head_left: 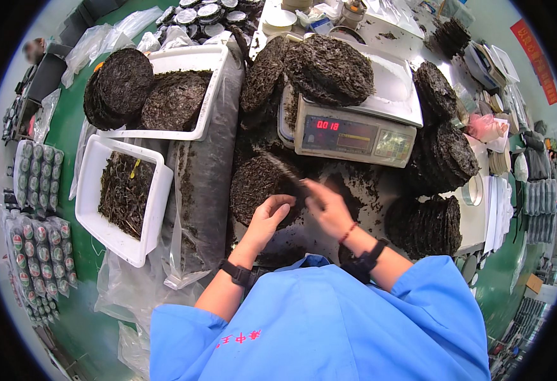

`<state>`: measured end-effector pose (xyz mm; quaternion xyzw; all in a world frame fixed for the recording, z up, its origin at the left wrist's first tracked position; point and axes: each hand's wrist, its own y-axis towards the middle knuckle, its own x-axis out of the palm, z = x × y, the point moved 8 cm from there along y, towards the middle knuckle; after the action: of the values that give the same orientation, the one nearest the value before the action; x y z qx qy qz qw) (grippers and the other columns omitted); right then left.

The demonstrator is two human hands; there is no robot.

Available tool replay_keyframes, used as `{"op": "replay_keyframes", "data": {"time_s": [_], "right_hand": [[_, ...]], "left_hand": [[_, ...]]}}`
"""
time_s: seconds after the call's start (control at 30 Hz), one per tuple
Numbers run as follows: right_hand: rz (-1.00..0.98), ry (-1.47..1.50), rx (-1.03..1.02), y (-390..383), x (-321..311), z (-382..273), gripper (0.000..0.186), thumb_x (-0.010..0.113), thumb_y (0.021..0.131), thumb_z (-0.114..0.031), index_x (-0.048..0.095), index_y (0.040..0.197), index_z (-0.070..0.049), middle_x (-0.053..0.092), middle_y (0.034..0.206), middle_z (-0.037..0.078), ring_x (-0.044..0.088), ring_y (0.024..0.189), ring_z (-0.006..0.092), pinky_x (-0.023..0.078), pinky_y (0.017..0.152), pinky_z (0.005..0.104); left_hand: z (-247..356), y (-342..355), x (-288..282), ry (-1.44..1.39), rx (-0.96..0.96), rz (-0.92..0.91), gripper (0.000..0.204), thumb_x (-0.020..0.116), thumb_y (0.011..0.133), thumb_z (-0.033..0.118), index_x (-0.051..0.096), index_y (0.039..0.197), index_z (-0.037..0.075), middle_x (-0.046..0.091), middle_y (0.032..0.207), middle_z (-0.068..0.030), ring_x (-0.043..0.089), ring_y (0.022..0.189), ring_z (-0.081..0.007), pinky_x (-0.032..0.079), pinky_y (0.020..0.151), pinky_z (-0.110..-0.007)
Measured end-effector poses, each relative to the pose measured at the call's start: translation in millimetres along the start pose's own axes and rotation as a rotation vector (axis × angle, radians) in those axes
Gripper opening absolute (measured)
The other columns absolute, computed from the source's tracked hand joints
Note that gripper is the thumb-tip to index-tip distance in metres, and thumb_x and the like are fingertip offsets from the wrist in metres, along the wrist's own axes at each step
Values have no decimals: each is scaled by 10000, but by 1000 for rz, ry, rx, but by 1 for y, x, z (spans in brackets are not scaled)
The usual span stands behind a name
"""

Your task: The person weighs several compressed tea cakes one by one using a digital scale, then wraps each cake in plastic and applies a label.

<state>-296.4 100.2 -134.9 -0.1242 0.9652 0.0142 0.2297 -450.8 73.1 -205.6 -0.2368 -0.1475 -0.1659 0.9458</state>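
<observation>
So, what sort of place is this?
It looks like a small food-packing workshop, though I can't be sure. There's a scale with lit red digits, lots of dark, flaky discs in piles, and rows of wrapped packs off to the left.

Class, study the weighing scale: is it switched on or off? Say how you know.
On. The scale has a dark display with red digits glowing on it.
</observation>
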Motion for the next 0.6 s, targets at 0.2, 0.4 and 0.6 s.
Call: {"op": "replay_keyframes", "data": {"time_s": [0.2, 0.4, 0.6], "right_hand": [[203, 15, 96, -26, -104, -8, 280, 662, 886, -77, 635, 1145, 25, 708, 953, 122, 637, 851, 131, 498, 790, 271], [258, 140, 262, -64, -132, 24, 289, 666, 893, -97, 633, 1142, 44, 697, 1025, 51, 602, 921, 105, 488, 844, 268], [279, 269, 317, -86, -130, 38, 317, 692, 889, -136, 633, 1141, 48, 670, 1063, 35, 580, 935, 100, 480, 849, 268]], "left_hand": [[-5, -6, -20, 1657, 360, 25, 969, 884, 587, 258, 419, 1421, 98, 329, 1522, -166, 297, 1416, -343, 307, 1109, -482], [2, -5, -23, 1641, 400, -105, 908, 869, 602, 218, 450, 1398, 88, 339, 1513, -179, 308, 1404, -357, 328, 1092, -478], [2, -4, -28, 1590, 374, -164, 856, 857, 630, 221, 469, 1382, 92, 346, 1506, -181, 317, 1397, -365, 329, 1093, -480]]}}
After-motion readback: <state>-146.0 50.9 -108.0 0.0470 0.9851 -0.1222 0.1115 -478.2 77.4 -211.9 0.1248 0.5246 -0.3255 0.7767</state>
